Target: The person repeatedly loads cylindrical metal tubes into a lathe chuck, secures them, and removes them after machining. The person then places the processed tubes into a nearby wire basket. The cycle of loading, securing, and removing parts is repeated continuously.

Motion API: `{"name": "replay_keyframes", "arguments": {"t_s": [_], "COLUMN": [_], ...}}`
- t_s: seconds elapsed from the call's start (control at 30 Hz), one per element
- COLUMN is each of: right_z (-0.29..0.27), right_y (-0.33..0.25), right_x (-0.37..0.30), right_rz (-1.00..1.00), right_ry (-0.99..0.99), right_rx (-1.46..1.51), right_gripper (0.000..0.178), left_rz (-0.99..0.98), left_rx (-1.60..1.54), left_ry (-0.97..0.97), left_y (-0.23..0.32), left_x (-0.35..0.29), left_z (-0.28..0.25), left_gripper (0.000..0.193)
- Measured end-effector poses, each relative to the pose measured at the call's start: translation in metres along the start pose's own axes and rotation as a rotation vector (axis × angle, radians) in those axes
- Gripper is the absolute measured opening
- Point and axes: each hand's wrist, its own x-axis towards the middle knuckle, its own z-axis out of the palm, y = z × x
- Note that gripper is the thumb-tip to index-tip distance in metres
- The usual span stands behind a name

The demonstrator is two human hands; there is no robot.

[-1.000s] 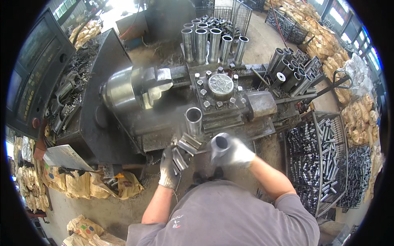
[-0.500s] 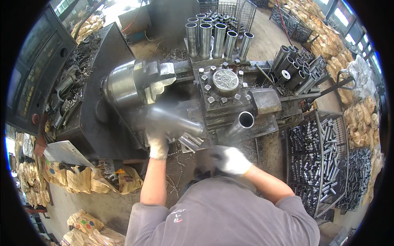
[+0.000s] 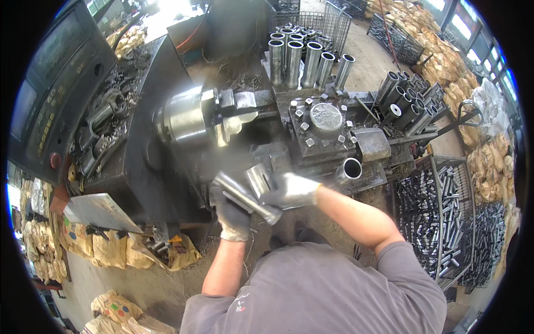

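Grasping smooth steel tube, gloved left hand, right hand clutching seemingly curved metal

The tube lies in the left hand, before the chuck; right of the chuck, pipes stand behind the tool block.

grey shirt | short sleeves | white-red print | hands: smudged whitish gloves

Bright daylight, overexposed far ahead of the left grip; specular glare marks the chuck nearer it. Haze softens detail between them; fisheye curvature distorts the black-rimmed margins.
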Motion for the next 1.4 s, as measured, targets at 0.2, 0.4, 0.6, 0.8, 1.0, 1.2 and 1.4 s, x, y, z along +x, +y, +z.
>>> {"name": "replay_keyframes", "arguments": {"t_s": [0.2, 0.4, 0.6, 0.8, 1.0, 1.2, 1.4], "right_z": [-0.023, -0.160, -0.243, -0.201, -0.203, -0.239, -0.202], "right_y": [-0.053, -0.116, -0.041, 0.018, 0.004, -0.024, -0.002], "right_x": [-0.031, 0.005, 0.141, 0.221, 0.201, 0.179, 0.219], "right_rz": [-0.035, -0.650, -0.254, -0.188, -0.275, 0.160, -0.097], "right_ry": [0.146, 0.329, 0.135, -0.190, -0.165, -0.388, -0.257], "right_rx": [0.255, -0.494, -1.233, -0.751, -0.586, -0.707, -0.152], "right_gripper": [0.085, 0.081, 0.056, 0.060, 0.062, 0.055, 0.053], "left_rz": [-0.174, -0.152, 0.042, 0.135, 0.454, 0.331, 0.167], "left_rx": [-0.147, 0.980, 0.673, 0.314, 0.199, -0.035, -0.015], "left_ry": [-0.345, -0.085, 0.224, 0.749, 0.990, 0.897, 0.933], "left_y": [0.011, -0.069, 0.008, 0.016, 0.075, 0.098, 0.131], "left_x": [0.020, 0.119, 0.038, -0.078, -0.102, -0.099, -0.094], "left_z": [0.058, -0.001, -0.032, -0.179, -0.230, -0.209, -0.228], "left_gripper": [0.072, 0.049, 0.034, 0.033, 0.041, 0.041, 0.046]}}
